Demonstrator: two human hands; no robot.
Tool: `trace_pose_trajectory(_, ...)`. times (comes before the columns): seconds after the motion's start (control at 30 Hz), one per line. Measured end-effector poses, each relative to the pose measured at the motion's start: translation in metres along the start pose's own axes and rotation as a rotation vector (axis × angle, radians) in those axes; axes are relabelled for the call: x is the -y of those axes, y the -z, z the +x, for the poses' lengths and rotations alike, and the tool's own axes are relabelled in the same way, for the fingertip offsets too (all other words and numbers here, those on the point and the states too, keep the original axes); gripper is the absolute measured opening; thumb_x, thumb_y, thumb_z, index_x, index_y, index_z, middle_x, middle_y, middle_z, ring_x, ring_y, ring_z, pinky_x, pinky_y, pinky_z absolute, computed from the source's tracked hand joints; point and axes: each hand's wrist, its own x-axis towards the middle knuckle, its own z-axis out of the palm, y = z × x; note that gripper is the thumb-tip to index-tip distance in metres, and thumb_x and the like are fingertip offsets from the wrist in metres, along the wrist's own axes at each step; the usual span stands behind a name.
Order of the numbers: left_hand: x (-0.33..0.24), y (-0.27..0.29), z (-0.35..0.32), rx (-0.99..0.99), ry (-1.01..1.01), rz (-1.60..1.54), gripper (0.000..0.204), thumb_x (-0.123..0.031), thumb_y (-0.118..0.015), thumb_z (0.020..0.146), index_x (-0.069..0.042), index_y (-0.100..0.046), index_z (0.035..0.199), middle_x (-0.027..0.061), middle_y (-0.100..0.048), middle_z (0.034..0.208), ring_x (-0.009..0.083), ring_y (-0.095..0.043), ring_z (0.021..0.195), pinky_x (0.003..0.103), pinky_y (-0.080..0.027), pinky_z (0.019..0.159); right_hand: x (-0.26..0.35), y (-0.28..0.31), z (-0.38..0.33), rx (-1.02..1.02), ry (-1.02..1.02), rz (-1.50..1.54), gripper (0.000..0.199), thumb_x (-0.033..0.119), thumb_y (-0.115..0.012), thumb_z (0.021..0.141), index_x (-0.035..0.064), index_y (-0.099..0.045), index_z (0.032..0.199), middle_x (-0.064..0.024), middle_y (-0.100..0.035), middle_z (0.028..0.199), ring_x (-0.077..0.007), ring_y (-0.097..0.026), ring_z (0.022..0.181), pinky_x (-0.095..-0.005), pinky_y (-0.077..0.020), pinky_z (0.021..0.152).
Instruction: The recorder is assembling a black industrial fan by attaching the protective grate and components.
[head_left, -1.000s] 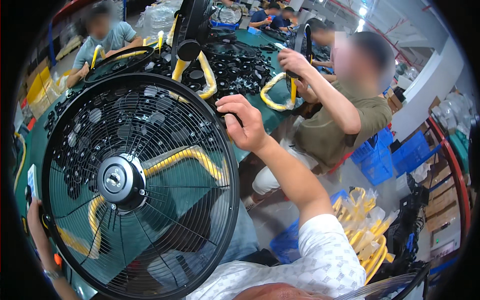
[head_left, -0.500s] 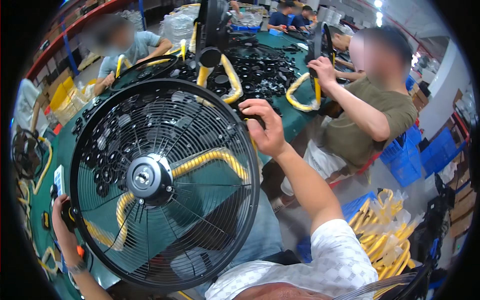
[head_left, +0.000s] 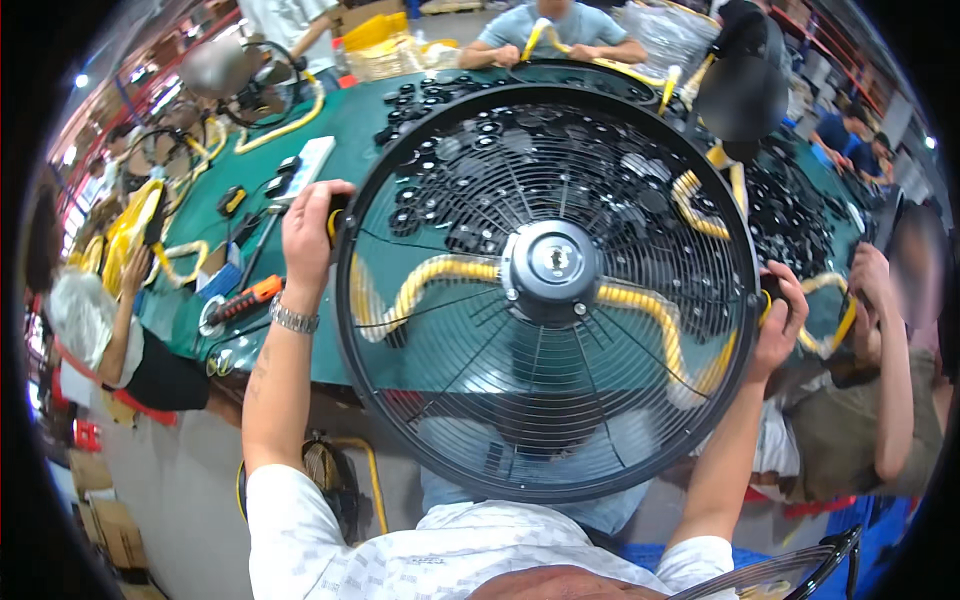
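A large round black fan with a wire cage (head_left: 520,440) stands upright in front of me, its dark motor housing (head_left: 551,265) at the centre. Through the wires shows a bent yellow stand tube (head_left: 440,270) in clear wrap. My left hand (head_left: 308,235) is closed round a black knob at the rim's left side. On the right side, my right hand (head_left: 780,325) grips the other knob (head_left: 768,292), its fingers bent over it. Behind the cage, many small black discs (head_left: 430,150) lie across the green table (head_left: 350,110).
An orange power tool (head_left: 245,300), a tape measure (head_left: 231,201) and a white power strip (head_left: 308,168) lie left of the fan. Co-workers sit around: one opposite in a light blue shirt (head_left: 555,30), one in olive (head_left: 860,440) at right. Another fan (head_left: 745,90) stands at back right.
My view has swung left, so the fan sits nearer the middle. My right hand has gone from the upper right of the rim down to the side knob; the fan now faces me squarely.
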Motion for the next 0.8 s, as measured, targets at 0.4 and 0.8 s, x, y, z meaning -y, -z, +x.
trace_pose_trajectory(0.4,0.007,-0.001,-0.002,-0.025,0.296,-0.291,0.036,-0.035,-0.048,0.103,-0.002,-0.062,0.109,0.0083,-0.066,0.094,0.0144,-0.062,0.081,0.026,-0.052,0.077,-0.006,0.004,-0.009,-0.033,-0.045,-0.005,0.03,0.013,-0.042,0.101,0.004,-0.046,0.129,-0.0256,-0.047,0.137,-0.0238,-0.051,0.116,-0.0373,-0.0399,0.102)
trace_pose_trajectory(0.8,-0.041,0.02,0.028,0.231,0.773,-0.159,0.039,-0.04,-0.052,0.098,-0.005,-0.066,0.11,0.0042,-0.068,0.092,0.0127,-0.066,0.074,0.029,-0.056,0.067,-0.005,0.004,-0.01,-0.031,-0.081,0.004,0.03,0.011,-0.039,0.101,0.0052,-0.045,0.13,-0.0261,-0.045,0.139,-0.0237,-0.055,0.109,-0.0353,-0.0468,0.095)
